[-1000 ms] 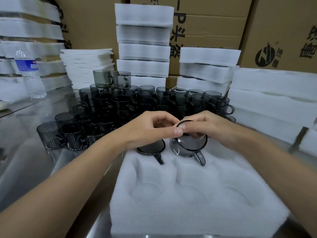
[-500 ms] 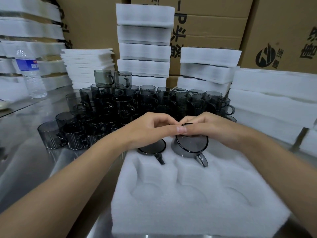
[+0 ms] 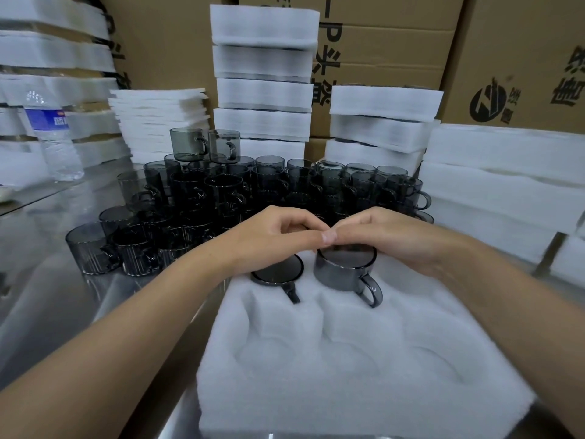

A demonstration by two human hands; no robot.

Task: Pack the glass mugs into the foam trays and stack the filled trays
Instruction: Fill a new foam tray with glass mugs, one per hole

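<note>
A white foam tray (image 3: 348,391) with round pockets lies in front of me on the steel table. One smoky glass mug (image 3: 278,274) sits deep in the back-left pocket, handle toward me. A second glass mug (image 3: 343,274) stands partly sunk in the back-middle pocket, handle pointing front right. My left hand (image 3: 272,237) and my right hand (image 3: 392,237) meet over its far rim, fingers curled down onto it and fingertips touching. The front pockets hold nothing.
Several loose smoky mugs (image 3: 221,194) crowd the table behind the tray. Filled foam trays stand stacked at the back (image 3: 262,90) and back right (image 3: 383,122); more foam (image 3: 506,191) lies right. A water bottle (image 3: 53,137) stands far left. Cardboard boxes (image 3: 522,52) form the backdrop.
The second mug, tilted in both hands a second ago, has come upright and sunk lower into the back-middle pocket. Both hands stayed on its rim.
</note>
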